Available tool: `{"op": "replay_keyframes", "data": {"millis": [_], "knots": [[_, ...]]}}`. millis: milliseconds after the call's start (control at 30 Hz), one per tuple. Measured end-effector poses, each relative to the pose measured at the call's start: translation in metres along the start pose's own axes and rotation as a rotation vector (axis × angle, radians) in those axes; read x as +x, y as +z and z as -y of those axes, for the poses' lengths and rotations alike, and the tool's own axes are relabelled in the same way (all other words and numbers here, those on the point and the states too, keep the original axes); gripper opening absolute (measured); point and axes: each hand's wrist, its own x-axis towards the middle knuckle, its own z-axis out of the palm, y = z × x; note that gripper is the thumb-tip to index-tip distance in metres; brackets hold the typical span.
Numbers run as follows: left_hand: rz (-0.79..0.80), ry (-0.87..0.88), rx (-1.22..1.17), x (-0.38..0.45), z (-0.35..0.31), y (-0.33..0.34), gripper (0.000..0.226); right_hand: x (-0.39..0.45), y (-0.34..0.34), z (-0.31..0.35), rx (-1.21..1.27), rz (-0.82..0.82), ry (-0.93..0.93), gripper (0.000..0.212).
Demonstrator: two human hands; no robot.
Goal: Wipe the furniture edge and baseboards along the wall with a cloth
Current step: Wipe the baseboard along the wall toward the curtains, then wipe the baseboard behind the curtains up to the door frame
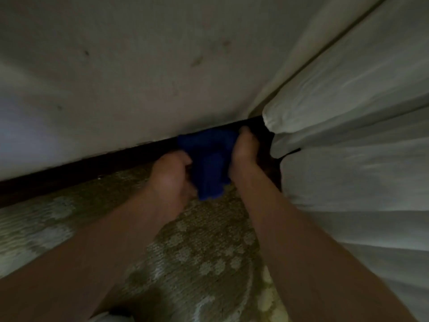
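A dark blue cloth [209, 159] is bunched between both hands, low against the wall. My left hand [171, 175] grips its left side and my right hand [243, 152] grips its right side, with fingers curled over the top edge. The cloth's upper part lies against the dark baseboard [81, 168], which runs along the foot of the pale wall [139, 66]. Pale upholstered furniture [348, 135] stands just right of my right hand. The scene is dim and slightly blurred.
A patterned green and cream carpet [197, 252] covers the floor under my forearms. The furniture's cushions press close to the wall at the right, leaving a narrow dark gap [271, 145] beside my right hand. The wall bears a few small dark marks.
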Motion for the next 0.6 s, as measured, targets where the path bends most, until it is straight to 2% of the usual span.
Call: {"op": "replay_keyframes", "data": {"millis": [100, 167, 233, 300, 367, 467, 533, 600], "knots": [[-0.061, 0.081, -0.086, -0.022, 0.000, -0.038, 0.046, -0.021, -0.008, -0.043, 0.017, 0.219, 0.076, 0.013], [-0.046, 0.124, -0.117, -0.039, -0.004, -0.057, 0.052, -0.052, -0.020, -0.057, 0.092, 0.303, 0.130, 0.020], [0.016, 0.039, 0.052, -0.055, 0.000, -0.065, 0.061, -0.072, -0.043, -0.064, 0.155, 0.383, 0.170, 0.025], [0.061, -0.045, 0.279, -0.069, 0.011, -0.062, 0.043, -0.093, -0.078, -0.062, 0.237, 0.469, 0.195, 0.018], [0.057, -0.023, 0.412, -0.081, 0.026, -0.057, 0.022, -0.121, -0.117, -0.056, 0.338, 0.543, 0.220, 0.029], [0.121, 0.042, 0.451, -0.100, 0.049, -0.048, 0.032, -0.158, -0.169, -0.061, 0.536, 0.589, 0.321, 0.050], [0.158, 0.043, 0.463, -0.113, 0.062, -0.050, 0.032, -0.175, -0.197, -0.077, 0.599, 0.575, 0.415, 0.045], [0.233, -0.065, 0.500, -0.125, 0.075, -0.045, 0.048, -0.193, -0.214, -0.093, 0.597, 0.518, 0.507, 0.037]]}}
